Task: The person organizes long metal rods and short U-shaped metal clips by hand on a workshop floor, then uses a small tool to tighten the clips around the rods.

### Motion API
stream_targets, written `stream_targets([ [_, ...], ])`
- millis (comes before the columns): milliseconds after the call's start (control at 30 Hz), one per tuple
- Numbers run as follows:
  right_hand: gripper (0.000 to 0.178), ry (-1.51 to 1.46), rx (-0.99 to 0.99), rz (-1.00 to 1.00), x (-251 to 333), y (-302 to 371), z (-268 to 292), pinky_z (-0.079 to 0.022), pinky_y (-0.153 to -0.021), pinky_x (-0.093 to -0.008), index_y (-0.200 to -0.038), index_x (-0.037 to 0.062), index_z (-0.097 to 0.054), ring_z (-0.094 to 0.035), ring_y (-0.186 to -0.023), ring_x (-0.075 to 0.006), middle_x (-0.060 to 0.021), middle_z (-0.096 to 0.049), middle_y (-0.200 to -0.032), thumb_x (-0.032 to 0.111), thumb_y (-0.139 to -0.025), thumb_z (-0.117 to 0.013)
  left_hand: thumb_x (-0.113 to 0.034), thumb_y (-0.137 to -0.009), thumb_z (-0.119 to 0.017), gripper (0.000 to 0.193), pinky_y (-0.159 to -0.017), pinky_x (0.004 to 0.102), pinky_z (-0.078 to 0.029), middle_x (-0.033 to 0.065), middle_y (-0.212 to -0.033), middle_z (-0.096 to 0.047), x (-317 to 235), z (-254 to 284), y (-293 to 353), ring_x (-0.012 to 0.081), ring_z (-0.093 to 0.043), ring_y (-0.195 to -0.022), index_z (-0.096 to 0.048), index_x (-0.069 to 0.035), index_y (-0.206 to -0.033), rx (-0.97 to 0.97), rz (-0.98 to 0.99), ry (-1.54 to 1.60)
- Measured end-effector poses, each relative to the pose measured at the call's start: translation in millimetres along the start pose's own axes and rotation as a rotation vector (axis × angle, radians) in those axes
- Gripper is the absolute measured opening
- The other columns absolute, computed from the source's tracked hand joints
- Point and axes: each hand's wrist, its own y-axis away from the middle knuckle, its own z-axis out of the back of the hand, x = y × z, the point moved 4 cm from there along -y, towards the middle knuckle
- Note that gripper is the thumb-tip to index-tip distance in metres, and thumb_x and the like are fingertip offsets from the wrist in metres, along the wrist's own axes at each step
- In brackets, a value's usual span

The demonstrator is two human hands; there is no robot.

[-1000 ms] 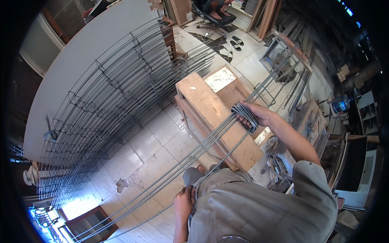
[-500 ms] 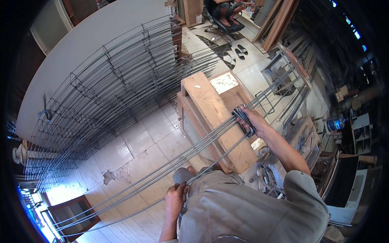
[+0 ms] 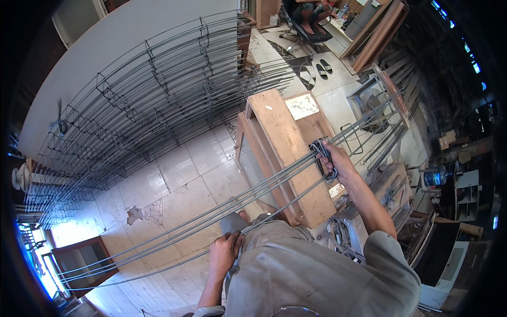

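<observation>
Several long thin steel rods (image 3: pixel 285 172) run slantwise from the lower left to the upper right, across a wooden cabinet lying in front of me. My right hand (image 3: pixel 339 161) is closed round a bunch of rectangular bent-wire stirrups (image 3: pixel 320 149), which the rods pass through. Nearer my body, my left hand (image 3: pixel 225 251) is closed on the lowest rod, beside my thigh. One single stirrup (image 3: pixel 351 138) sits farther along the rods, beyond my right hand. My palms and part of the fingers are hidden.
The wooden cabinet (image 3: pixel 282 134) is under the rods. Assembled rebar cages (image 3: pixel 158 84) are stacked at the left. A metal frame (image 3: pixel 364 98) stands near the rods' far end. Another person (image 3: pixel 309 16) sits on an office chair, with slippers (image 3: pixel 324 68) nearby. Scrap lies at right.
My view has shifted slightly, so the cabinet and cages appear farther right and higher. Both hands keep their grips, with little visible movement along the rods.
</observation>
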Motion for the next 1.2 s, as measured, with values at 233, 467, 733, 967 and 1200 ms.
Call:
stream_targets([
  [233, 0.017, -0.019, 0.084, -0.013, -9.0, -14.4, 11.3, -0.033, -0.041, -0.0215, -0.090, 0.0022, -0.062, -0.040, -0.047, -0.0042, 0.0046, -0.050, -0.064, 0.019, -0.093, -0.063, -0.022, -0.087, -0.066, 0.020, -0.063, 0.0429, -0.051, 0.0176, -0.082, -0.067, -1.2, 1.2, -3.6, 0.0364, -0.066, -0.071, -0.071, -0.003, -0.095, -0.009, 0.021, -0.007],
  [467, 0.013, 0.030, 0.028, 0.057, -15.0, -20.9, 16.7, -0.038, -0.041, -0.0217, -0.090, 0.0023, -0.062, -0.048, -0.048, -0.0061, 0.0009, -0.057, -0.068, 0.015, -0.092, -0.064, -0.021, -0.087, -0.066, 0.021, -0.064, 0.0419, -0.051, 0.0177, -0.082, -0.067, -6.6, 4.4, -4.2, 0.0361, -0.065, -0.071, -0.071, -0.002, -0.094, -0.008, 0.014, 0.002],
  [733, 0.015, -0.056, 0.081, 0.029, -12.4, -16.9, 21.5, -0.039, -0.042, -0.0215, -0.090, 0.0032, -0.062, -0.051, -0.051, -0.0074, 0.0005, -0.056, -0.069, 0.018, -0.093, -0.062, -0.022, -0.087, -0.067, 0.021, -0.064, 0.0420, -0.051, 0.0178, -0.083, -0.068, -2.5, 0.9, -2.5, 0.0360, -0.065, -0.072, -0.071, -0.003, -0.094, -0.028, 0.035, -0.024],
  [967, 0.033, -0.160, 0.139, -0.097, 7.2, -5.1, 31.2, -0.045, -0.047, -0.0243, -0.091, 0.0035, -0.062, -0.056, -0.056, -0.0107, -0.0015, -0.059, -0.071, 0.036, -0.092, -0.063, -0.023, -0.086, -0.068, 0.022, -0.063, 0.0408, -0.051, 0.0172, -0.082, -0.068, -4.5, -0.5, -3.2, 0.0340, -0.066, -0.070, -0.071, -0.002, -0.094, -0.025, 0.059, -0.004],
  [1200, 0.037, -0.109, 0.127, -0.120, 15.0, 3.3, 34.1, -0.045, -0.047, -0.0248, -0.088, 0.0044, -0.062, -0.055, -0.055, -0.0111, -0.0022, -0.058, -0.069, 0.040, -0.094, -0.058, -0.025, -0.086, -0.068, 0.022, -0.061, 0.0411, -0.050, 0.0163, -0.078, -0.067, -7.0, 2.6, -3.8, 0.0339, -0.065, -0.067, -0.072, -0.004, -0.092, 0.007, 0.108, 0.028],
])
